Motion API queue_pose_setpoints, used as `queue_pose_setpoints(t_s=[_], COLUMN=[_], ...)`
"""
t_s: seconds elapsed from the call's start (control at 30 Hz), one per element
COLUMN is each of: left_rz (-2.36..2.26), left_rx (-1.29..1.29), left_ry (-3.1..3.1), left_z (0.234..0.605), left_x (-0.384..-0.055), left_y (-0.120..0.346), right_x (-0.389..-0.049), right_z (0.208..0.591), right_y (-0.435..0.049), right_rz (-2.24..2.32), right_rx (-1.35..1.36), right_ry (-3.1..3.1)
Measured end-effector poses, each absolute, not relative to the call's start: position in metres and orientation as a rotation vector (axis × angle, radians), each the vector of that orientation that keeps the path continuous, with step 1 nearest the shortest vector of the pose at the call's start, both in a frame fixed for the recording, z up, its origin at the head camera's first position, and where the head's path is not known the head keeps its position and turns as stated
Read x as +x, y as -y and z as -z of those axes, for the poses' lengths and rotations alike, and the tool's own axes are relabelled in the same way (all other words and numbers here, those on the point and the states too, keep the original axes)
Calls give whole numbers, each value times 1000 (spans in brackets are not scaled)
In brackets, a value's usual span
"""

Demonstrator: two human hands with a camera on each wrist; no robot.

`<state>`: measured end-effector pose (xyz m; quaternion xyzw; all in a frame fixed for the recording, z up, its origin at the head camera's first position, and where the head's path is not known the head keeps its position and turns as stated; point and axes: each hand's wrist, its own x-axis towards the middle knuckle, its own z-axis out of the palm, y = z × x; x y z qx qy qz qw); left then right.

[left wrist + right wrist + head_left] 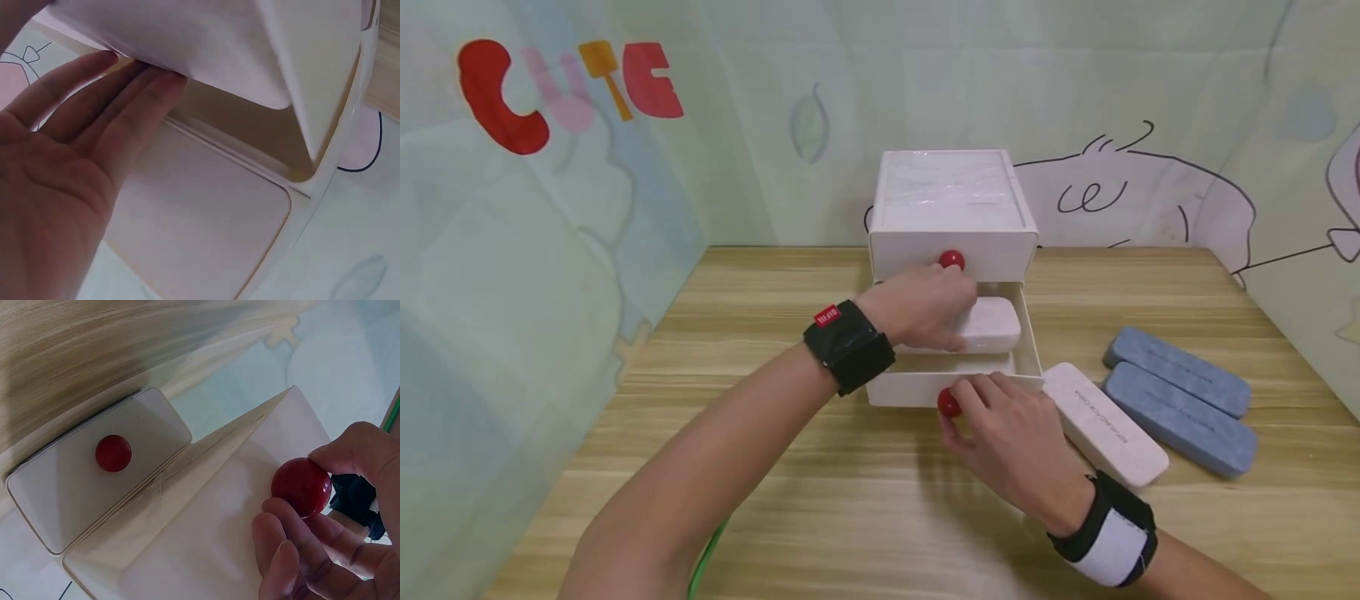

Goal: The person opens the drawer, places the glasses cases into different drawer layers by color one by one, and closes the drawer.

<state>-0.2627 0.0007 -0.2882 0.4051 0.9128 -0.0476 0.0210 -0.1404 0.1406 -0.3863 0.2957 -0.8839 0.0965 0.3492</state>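
A white two-drawer box [953, 192] stands on the table with its lower drawer [906, 390] pulled out. My left hand [925, 307] reaches into that drawer and holds a pale pink glasses case [997, 323]. In the left wrist view the fingertips sit along the edge of the case [206, 53], inside the drawer; the thumb is mostly out of sight. With thumb and fingers, my right hand [1011, 433] pinches the round red knob [301, 486] on the lower drawer's front. The upper drawer is closed, its own red knob [113, 453] just above my left hand.
Right of the box, another pale pink case [1107, 423] with printed lettering lies on the wooden table [760, 333]. Beside it are two blue-grey cases [1180, 417], side by side. A printed cloth [760, 100] hangs behind the table and along its sides.
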Motion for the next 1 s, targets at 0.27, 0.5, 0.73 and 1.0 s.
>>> queue_pose_setpoints(t_s=[0.27, 0.5, 0.73, 1.0], left_rz=[247, 271, 258, 277], left_rx=[1249, 1294, 1306, 1305], left_ry=[-2834, -2829, -2824, -2853], left_z=[294, 301, 303, 308], left_x=[-266, -269, -271, -274], left_y=[-3, -4, -4, -5], right_x=[-140, -140, -139, -139], right_z=[386, 386, 385, 385], right_y=[-141, -142, -142, -141], right_rz=[-249, -239, -234, -218], right_rx=[765, 764, 762, 760], right_ry=[2294, 2315, 2340, 2345])
